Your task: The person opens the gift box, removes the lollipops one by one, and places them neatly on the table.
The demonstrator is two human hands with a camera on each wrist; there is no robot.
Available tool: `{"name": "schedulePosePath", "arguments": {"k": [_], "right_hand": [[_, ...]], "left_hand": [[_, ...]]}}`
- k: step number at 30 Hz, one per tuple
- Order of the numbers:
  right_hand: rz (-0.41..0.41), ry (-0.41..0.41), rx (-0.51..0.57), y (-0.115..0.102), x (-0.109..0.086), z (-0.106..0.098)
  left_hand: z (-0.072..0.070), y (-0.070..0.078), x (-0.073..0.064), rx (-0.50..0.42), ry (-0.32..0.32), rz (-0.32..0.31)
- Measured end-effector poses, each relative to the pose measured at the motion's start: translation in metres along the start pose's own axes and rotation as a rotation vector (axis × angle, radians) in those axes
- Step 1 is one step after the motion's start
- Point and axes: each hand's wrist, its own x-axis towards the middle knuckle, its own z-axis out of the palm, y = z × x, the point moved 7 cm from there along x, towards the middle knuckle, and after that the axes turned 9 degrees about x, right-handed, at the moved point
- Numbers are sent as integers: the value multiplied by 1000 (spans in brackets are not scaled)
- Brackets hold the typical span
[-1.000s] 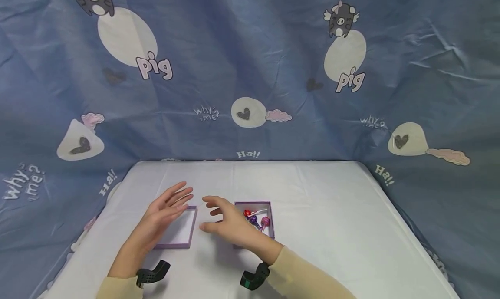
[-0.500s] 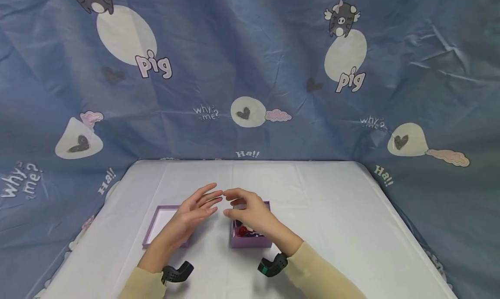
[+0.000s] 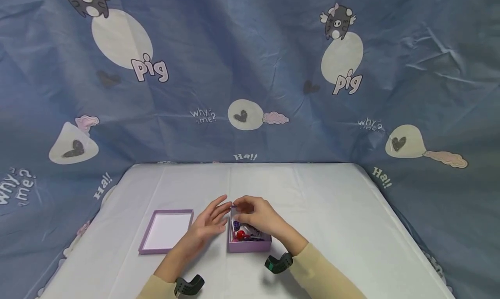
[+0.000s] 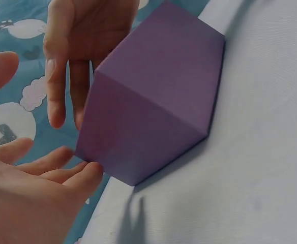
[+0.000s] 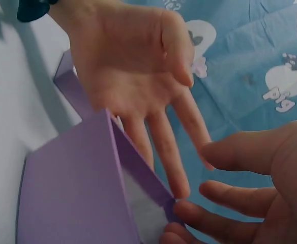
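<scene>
Left hand (image 3: 205, 229): extending fingers, keeping thumb apart, gripping nothing; turning palm toward the box; holding fingertips right at the far left corner. Cannot tell how firmly touching.
Right hand (image 3: 259, 212): arching over the box from the right, bending fingers toward the same corner, spreading thumb clear of them over the inside; clamping on nothing visible.
Gap between hands: narrowing almost to nothing at the fingertips in the head view; cannot tell whether meeting.
Square purple box with white inside (image 3: 250, 247): standing upright near the middle of the worktop, between and beneath the hands, showing sweets through the uncovered top.
Round red-wrapped sweet (image 3: 240, 235): lying inside the box, toward the near left.
Round dark purple sweet (image 3: 236, 225): lying inside, just beyond the red one. Others hiding partly under the right hand.
Shallow square purple-rimmed tray with white inside (image 3: 169, 231): lying flat, left of the box, well apart from it.
Black curved wrist devices (image 3: 278, 263): sitting one on each wrist, below cream sleeves (image 3: 324, 275).
White worktop (image 3: 332, 212): bearing box and tray.
Blue printed cloth backdrop (image 3: 297, 73): hanging behind, showing pigs and pale ovals.
</scene>
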Motion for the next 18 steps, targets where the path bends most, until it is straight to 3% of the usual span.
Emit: {"name": "schedulePosePath", "arguments": {"k": [5, 18], "right_hand": [[5, 0, -43, 7, 2, -1], [4, -24, -180, 24, 6, 13]], "left_hand": [[3, -5, 0, -20, 9, 30], [9, -30, 3, -75, 45, -56]]}}
